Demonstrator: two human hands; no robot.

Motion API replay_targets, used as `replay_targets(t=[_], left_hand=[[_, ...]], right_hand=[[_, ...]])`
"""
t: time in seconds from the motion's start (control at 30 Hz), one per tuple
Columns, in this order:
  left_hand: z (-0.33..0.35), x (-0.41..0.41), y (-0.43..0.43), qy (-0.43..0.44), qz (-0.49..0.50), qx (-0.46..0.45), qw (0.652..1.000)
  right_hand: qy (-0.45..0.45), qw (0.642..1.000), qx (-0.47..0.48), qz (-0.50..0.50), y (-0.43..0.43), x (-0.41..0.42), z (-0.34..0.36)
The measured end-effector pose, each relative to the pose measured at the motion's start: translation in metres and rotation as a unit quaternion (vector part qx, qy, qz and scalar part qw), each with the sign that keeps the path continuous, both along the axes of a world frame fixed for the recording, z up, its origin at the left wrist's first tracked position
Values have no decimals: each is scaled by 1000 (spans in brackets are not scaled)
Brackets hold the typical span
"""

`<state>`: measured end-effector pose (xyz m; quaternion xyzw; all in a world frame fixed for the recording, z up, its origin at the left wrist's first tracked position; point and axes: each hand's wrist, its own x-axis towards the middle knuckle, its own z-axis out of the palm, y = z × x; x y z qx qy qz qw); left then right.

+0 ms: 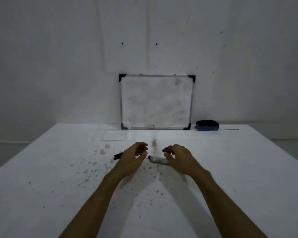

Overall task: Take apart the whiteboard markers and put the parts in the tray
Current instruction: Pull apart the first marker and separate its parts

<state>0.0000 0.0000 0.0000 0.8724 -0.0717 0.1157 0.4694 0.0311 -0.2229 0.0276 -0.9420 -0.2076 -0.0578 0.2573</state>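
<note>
Over table (pixel 230 169) | left hand (pixel 132 158) loosely spread | right hand (pixel 177 158) over marker (pixel 157 159)

Table (pixel 58 186) white, speckled with grey-brown stains. Marker (pixel 157 159) white-bodied, black end. Second marker (pixel 117 155) black. Eraser (pixel 207 125) blue, black top. Whiteboard (pixel 156 102) smudged white, silver frame, black corners. Tray (pixel 113 135) clear.

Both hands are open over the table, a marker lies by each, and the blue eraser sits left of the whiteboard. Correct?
Not quite. In the head view the blue eraser sits right of the whiteboard, not left. The rest holds: left hand and right hand are open, with a marker by each.
</note>
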Motion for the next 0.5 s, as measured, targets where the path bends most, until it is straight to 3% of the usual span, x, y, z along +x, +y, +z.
replay_targets(t=[0.07,0.2,0.5], left_hand=[[-14,5,2,16,12,-30,999],[-32,10,1,7,15,5,1000],[-44,21,3,-25,16,33,999]], right_hand=[[45,998,-41,-13,4,18,-2],[136,989,-60,1,4,46,-7],[95,991,-88,36,-2,71,-30]])
